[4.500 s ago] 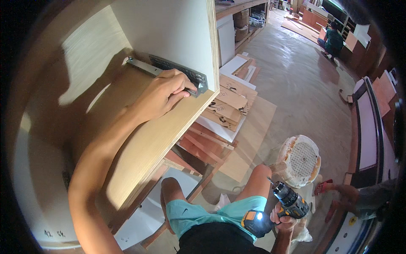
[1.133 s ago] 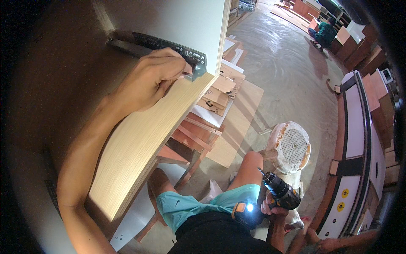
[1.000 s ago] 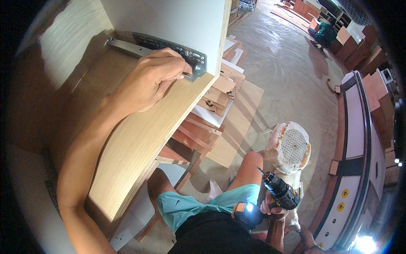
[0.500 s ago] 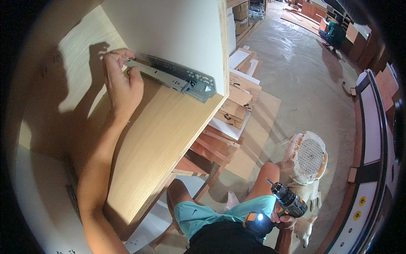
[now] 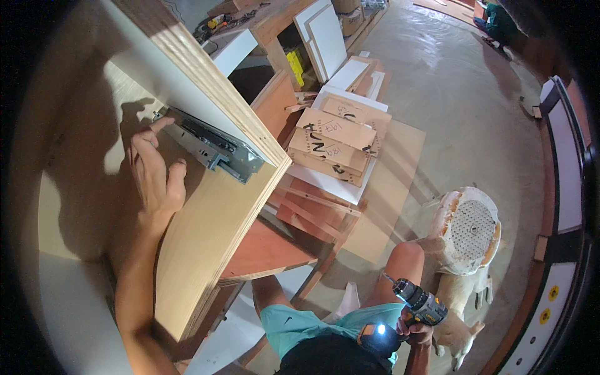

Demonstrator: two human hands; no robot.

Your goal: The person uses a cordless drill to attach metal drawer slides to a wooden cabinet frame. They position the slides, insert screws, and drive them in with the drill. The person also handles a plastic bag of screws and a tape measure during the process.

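A grey metal drawer slide (image 5: 209, 150) lies along the foot of the white side panel (image 5: 165, 69) inside a wooden cabinet. My left hand (image 5: 153, 172) reaches in over the pale wood-grain board (image 5: 206, 231). Its fingers are apart, and the index fingertip appears to touch the far end of the slide. Low on the right, close to my thigh, my right hand (image 5: 417, 331) grips a black and yellow cordless drill (image 5: 425, 303) with a bit in its chuck. A small light glows near the drill's base.
A stained white stool (image 5: 469, 231) stands on the right, with a pale dog (image 5: 455, 334) lying beside it. Beyond the cabinet are stacked cardboard-wrapped packages (image 5: 334, 140) and boards. A workbench (image 5: 250, 22) holds tools. Far off, a person (image 5: 500, 25) sits on the floor.
My view has shifted, bringing the workbench into sight. My left fingers have loosened from a pinch at the slide's far end and spread. The slide now sits closer against the side panel.
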